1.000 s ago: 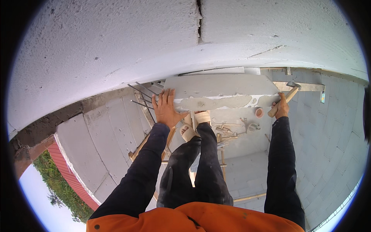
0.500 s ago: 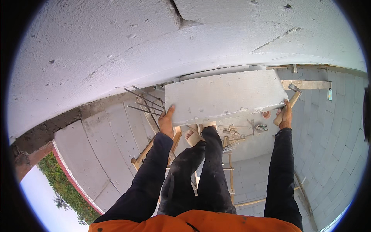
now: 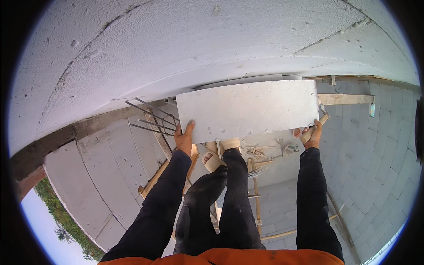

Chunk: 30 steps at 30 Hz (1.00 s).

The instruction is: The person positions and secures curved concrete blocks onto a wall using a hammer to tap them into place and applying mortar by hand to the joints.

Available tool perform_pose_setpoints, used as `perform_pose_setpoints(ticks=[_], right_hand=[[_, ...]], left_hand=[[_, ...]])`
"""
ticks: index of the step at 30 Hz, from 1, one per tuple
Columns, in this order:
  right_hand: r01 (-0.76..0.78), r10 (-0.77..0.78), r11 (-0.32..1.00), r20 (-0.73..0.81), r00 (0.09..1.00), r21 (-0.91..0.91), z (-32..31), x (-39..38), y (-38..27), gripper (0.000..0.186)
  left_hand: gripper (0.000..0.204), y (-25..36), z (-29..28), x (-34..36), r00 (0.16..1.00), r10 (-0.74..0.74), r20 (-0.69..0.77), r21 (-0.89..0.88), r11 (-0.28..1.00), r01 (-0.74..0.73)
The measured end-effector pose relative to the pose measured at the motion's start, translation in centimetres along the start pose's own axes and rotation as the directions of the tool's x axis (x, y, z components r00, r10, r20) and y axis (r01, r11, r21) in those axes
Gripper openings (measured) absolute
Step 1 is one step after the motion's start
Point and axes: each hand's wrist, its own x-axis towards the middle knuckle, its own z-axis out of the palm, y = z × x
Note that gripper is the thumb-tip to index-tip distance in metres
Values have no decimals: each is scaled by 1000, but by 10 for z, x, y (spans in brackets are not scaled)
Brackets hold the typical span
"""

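Head | pale block [image 3: 249,108] between left grip [image 3: 184,137] and right grip [image 3: 314,134] | both clasp its near corners | right also holds hammer [image 3: 324,119]

Head cam (L of fisheye pair) faces down; L hand [image 3: 184,138], R hand [image 3: 314,136] near, floor [image 3: 278,172] well below.

And it's a pitted, pale wall [image 3: 212,44] sweeping right across the top, dark seams cutting through! Over to the right, a grey block wall [image 3: 375,132], its courses clearly showing, a timber beam [image 3: 344,99] near its upper part. Way down below, pale floor [image 3: 282,170], wood scraps [image 3: 258,153] strewn about. Lower left, green foliage [image 3: 62,214] beneath soft daylight, bright sky [image 3: 46,236] beside it.
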Motion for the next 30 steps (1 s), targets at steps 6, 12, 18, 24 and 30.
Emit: perform_pose_setpoints(ticks=[6,12,18,24,30], right_hand=[[20,-18,999,48,999,-41,17,-1,16,32],[22,-27,993,-40,999,-118,44,6,-3,36],[27,-52,968,-94,994,-251,50,19,14,57],[-43,-5,969,-190,982,-243,-6,82,7,54],[-36,20,930,-49,999,-367,-106,1,19,57]], left_hand=[[51,-16,0,33,1000,16,-10,-154,988,-17],[60,-16,20,26,997,68,-44,-66,995,-70],[74,-8,-4,27,979,145,146,-142,982,-124],[113,57,-33,-29,991,16,132,482,872,-78],[66,66,-183,-185,924,291,247,460,805,-376]])
